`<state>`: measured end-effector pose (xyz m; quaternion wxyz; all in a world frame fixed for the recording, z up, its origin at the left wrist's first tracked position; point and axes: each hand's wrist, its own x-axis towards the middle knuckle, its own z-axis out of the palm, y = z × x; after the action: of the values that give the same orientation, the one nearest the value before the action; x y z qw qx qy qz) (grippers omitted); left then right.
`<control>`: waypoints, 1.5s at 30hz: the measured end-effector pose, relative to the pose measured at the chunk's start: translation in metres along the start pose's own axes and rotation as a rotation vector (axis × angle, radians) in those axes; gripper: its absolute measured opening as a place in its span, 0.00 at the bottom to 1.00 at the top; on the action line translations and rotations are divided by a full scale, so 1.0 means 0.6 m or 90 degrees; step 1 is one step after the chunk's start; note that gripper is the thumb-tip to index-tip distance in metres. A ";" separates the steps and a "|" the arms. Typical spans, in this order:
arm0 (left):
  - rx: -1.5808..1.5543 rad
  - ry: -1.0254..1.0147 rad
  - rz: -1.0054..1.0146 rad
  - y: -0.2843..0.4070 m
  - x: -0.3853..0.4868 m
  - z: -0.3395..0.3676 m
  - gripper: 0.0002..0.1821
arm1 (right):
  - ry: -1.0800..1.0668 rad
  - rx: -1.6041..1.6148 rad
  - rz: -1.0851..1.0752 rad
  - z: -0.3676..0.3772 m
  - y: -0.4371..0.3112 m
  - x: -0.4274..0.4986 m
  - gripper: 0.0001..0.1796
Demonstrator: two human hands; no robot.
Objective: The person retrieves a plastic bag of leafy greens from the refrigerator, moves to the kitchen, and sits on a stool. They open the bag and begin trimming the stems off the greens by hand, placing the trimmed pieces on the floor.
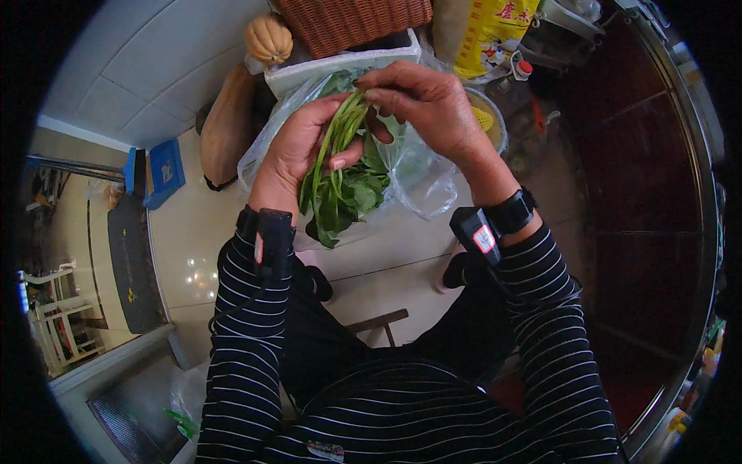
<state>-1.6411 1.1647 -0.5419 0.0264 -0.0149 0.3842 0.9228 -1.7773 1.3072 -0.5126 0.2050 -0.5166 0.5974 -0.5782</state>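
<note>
A bunch of leafy greens (342, 139) with long green stems lies across my left hand (310, 136), whose fingers wrap around it. The stem ends point away from me, and dark leaves hang down towards the floor. At those stem ends, the thumb and fingertips of my right hand (420, 101) pinch together; whether they grip a stem is hard to see. Beneath both hands spreads a clear plastic bag (426, 180), with more green leaves showing inside it. The bag partly covers the front of a white foam box (342, 66).
A brown wicker basket (359, 23) stands behind the foam box. To the left are a ribbed pumpkin (268, 39), a long squash (229, 124) and a blue dustpan (165, 174). A basin (495, 119) and a yellow printed sack (493, 37) sit at right, beside dark red cabinet doors (637, 168).
</note>
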 end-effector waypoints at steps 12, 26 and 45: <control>-0.015 0.033 0.001 0.007 -0.006 0.001 0.21 | 0.230 -0.435 0.114 -0.099 0.071 0.006 0.15; -0.005 0.089 0.010 0.011 -0.001 -0.018 0.18 | 0.056 -0.684 0.366 -0.226 0.251 -0.029 0.23; 0.545 0.130 0.068 -0.015 0.006 0.031 0.20 | -0.102 -0.557 -0.145 -0.022 -0.007 -0.038 0.22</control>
<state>-1.6443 1.1844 -0.5357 -0.0553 -0.0736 0.7326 0.6744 -1.7781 1.3335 -0.5138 -0.0518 -0.6598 0.7073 -0.2485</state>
